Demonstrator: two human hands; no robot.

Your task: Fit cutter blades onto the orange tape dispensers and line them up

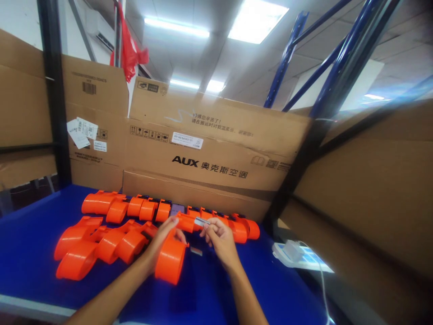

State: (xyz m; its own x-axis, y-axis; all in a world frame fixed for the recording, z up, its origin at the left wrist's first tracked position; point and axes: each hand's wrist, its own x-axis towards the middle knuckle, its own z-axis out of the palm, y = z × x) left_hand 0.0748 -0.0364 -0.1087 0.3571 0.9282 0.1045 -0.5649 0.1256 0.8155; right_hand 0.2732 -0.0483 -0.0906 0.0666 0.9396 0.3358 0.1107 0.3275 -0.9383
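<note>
Standing AUX carton (216,149): biggest thing here by a mile, brown cardboard opened out like a wall, black logo facing us.
Blue tabletop (257,289): spreads out in front of the carton, nearly everything sits on it.
Rack posts (56,104): dark one by the carton's left part, another slanting past its right end.
Back row of orange cuffs (163,211): curved plastic bits lined up along the carton's foot.
Front bunch of orange cuffs (108,246): further out from the carton, toward its left side, packed close.
Held orange cuff (171,262): up in front of the carton, below its logo, wide loop hanging down.
Left hand (166,232): out front of the carton, gripping the held orange cuff, thumb up by its narrow top part.
Right hand (218,237): also front of the carton, just right of the other, pinching a metal strip (200,221).
White adapter (293,251): off the carton's lower right corner, cable trailing down.
Phone-like rectangle (177,209): tucked into the back row at the carton's foot, too small to be sure.
Metal strip: front of the carton, end right at the held cuff; can't tell if it's actually inside.
Small grey plate (196,251): front of the carton, lower than the strip, kinda blurry.
</note>
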